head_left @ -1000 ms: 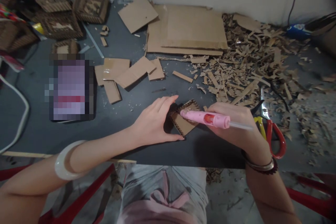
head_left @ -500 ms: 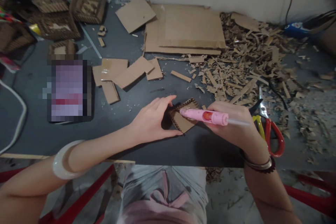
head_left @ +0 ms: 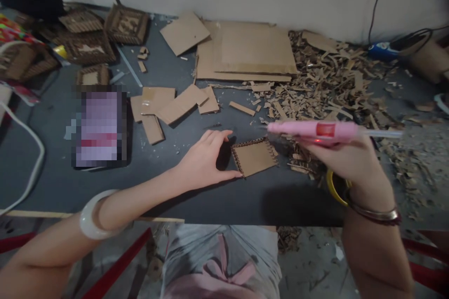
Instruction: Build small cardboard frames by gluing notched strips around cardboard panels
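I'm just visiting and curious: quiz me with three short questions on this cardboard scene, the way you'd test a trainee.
1. Which hand holds the pink hot glue gun?
2. True or false: the white bangle is on the person's right arm.
3. Which lies nearer the person: the small notched cardboard square or the large flat cardboard sheets?

Key:
1. The right hand.
2. False: it is on the left forearm.
3. The small notched cardboard square.
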{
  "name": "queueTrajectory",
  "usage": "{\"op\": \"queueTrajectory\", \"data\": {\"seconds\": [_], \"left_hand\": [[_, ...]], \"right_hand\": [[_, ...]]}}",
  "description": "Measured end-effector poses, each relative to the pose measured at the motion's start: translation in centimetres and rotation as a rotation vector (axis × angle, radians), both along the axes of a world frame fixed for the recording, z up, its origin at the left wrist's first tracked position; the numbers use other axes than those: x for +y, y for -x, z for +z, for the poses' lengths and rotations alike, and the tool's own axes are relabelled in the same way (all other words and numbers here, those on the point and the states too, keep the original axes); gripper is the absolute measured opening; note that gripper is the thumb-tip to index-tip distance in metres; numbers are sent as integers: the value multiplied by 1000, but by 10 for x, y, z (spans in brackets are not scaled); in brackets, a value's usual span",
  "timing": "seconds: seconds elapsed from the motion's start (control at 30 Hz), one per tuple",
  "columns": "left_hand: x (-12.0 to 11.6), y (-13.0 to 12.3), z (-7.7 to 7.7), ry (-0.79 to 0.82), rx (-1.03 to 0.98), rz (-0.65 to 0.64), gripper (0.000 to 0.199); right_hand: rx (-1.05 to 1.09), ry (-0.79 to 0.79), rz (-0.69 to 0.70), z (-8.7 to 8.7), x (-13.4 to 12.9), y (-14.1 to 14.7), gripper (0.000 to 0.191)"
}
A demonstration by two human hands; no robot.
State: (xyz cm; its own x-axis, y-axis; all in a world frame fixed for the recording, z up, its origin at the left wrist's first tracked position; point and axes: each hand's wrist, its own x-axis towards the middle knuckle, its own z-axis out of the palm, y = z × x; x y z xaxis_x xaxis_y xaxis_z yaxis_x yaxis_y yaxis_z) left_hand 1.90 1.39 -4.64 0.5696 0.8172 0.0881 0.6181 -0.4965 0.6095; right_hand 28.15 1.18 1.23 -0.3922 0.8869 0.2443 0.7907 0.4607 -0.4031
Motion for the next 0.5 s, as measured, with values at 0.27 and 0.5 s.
{"op": "queueTrajectory", "data": {"seconds": [0.27, 0.5], "left_hand": [[7, 7, 1, -9, 38, 21, 76], [6, 7, -1, -40, 15, 0, 76]], "right_hand": [[43, -5, -319, -39, 79, 10, 25], [-146, 1, -257, -73, 110, 17, 41]]}}
